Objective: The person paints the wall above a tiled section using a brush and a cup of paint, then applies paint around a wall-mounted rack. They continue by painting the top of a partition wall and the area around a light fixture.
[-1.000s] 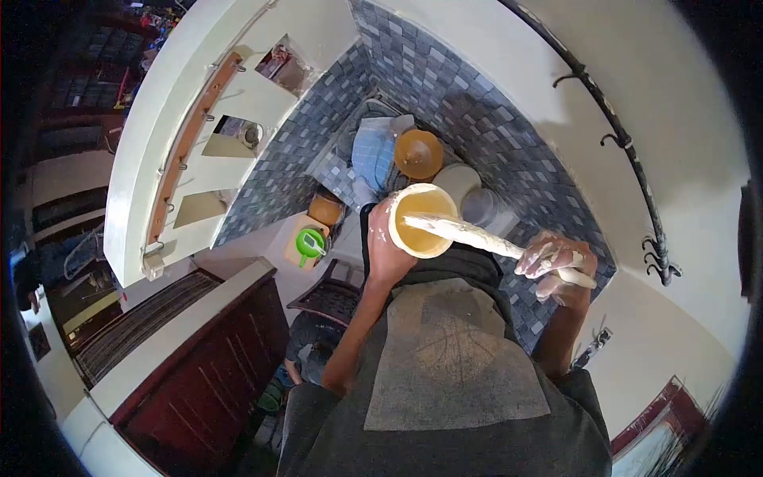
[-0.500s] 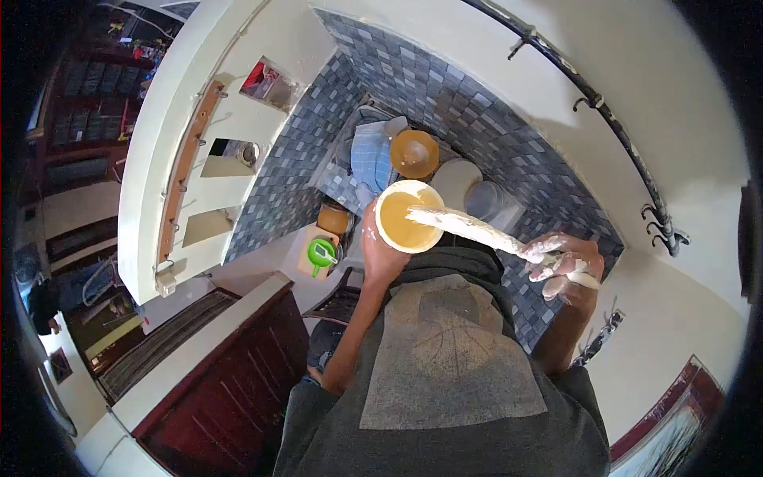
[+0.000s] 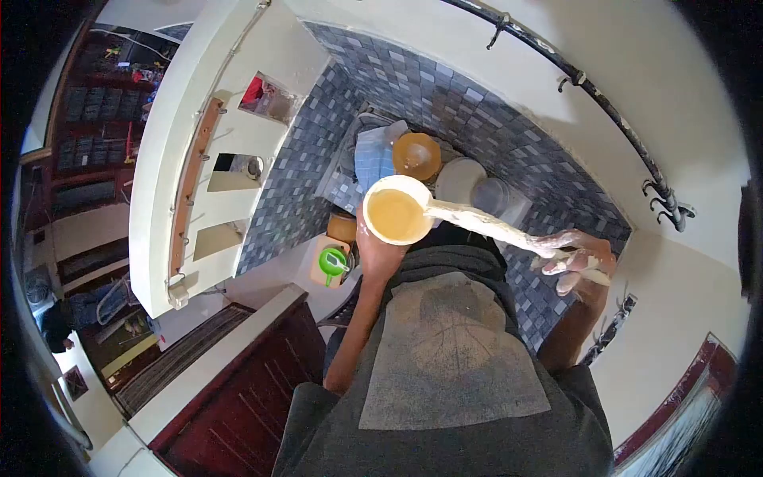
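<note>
My left hand (image 3: 380,254) is wrapped around a cream-coloured cup (image 3: 410,235) from its left and lower side. Smooth yellow-tan liquid (image 3: 396,215) partly fills the cup. My right hand (image 3: 584,261), its fingers smeared with whitish paste, is closed around a long paste-coated stick (image 3: 485,222). This stick runs left from my fingers, and its far end meets the right side of the cup's rim. A pale end of it shows beyond my fingers on the right.
Behind the cup are an orange bowl (image 3: 416,155), a round pale lid (image 3: 459,181), a clear container (image 3: 489,195) and a blue cloth (image 3: 373,157). A green strainer (image 3: 332,261) sits lower left. Tiled walls (image 3: 461,87) enclose the corner; a dark hooked rail (image 3: 592,87) runs above right.
The stick's left end has moved from over the liquid inside the cup to the rim's right side. My right hand has shifted slightly right, and the cup slightly left.
</note>
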A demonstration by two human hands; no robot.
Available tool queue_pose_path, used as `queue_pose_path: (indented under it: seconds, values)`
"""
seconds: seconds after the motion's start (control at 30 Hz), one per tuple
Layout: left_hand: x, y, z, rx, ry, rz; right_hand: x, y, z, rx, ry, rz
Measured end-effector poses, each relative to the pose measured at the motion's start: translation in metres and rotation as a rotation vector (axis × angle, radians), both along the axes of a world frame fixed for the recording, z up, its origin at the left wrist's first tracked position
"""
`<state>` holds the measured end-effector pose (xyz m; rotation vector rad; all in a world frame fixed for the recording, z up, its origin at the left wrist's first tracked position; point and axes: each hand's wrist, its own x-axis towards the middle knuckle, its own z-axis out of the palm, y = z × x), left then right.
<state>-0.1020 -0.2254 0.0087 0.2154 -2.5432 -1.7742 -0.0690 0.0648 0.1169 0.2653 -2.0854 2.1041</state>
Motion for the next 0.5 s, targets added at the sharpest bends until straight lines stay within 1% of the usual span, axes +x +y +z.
queue_pose_path:
  seconds: [0.07, 0.13, 0.23, 0.27, 0.37, 0.43, 0.47, 0.5]
  values:
    - [-0.001, -0.005, -0.004, -0.019, -0.007, 0.005, 0.004, 0.002, -0.002, -0.001, -0.006, -0.042]
    - [-0.004, -0.006, 0.002, -0.012, 0.017, 0.024, 0.003, 0.001, -0.001, -0.010, -0.011, -0.080]
    - [-0.003, -0.002, 0.011, -0.014, -0.031, -0.007, 0.001, -0.003, -0.004, -0.063, -0.023, -0.098]
    - [-0.001, -0.001, 0.006, 0.042, -0.076, -0.020, -0.001, -0.008, -0.005, -0.119, -0.046, -0.075]
    - [0.003, 0.005, 0.015, -0.053, -0.001, -0.085, -0.006, -0.028, 0.000, -0.270, -0.125, 0.039]
    - [0.007, 0.005, 0.021, -0.081, -0.006, -0.097, -0.010, -0.033, -0.003, -0.023, 0.014, 0.134]
    - [0.008, 0.005, 0.028, -0.114, 0.006, -0.102, -0.011, -0.033, -0.004, 0.013, 0.040, 0.174]
    - [0.010, 0.005, 0.031, -0.145, 0.017, -0.107, -0.009, -0.032, -0.004, -0.010, 0.022, 0.191]
